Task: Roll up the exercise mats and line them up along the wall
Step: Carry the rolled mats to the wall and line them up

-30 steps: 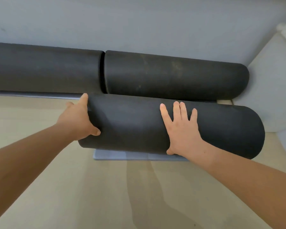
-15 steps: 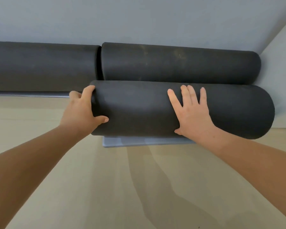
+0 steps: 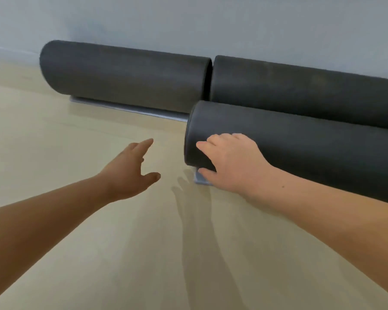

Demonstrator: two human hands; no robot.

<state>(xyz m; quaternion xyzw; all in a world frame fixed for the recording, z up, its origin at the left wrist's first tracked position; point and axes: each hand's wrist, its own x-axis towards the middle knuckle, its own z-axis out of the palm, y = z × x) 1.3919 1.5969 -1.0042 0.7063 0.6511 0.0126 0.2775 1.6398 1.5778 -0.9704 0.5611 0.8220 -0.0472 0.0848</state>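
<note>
Three dark grey rolled mats lie by the wall. The near roll sits in front of the right back roll and touches it. The left back roll lies end to end with the right one against the wall. My right hand rests on the near roll's left end, fingers spread over its curve and thumb at the pale loose edge underneath. My left hand hovers over the floor left of that roll, fingers straight, holding nothing.
A pale grey wall runs behind the rolls. Light wooden floor fills the left and the foreground. The left back roll's pale loose edge lies flat on the floor in front of it.
My left hand let go of the near roll's left end and pulled back over the floor. My right hand slid left along the roll to that end. The view swung left.
</note>
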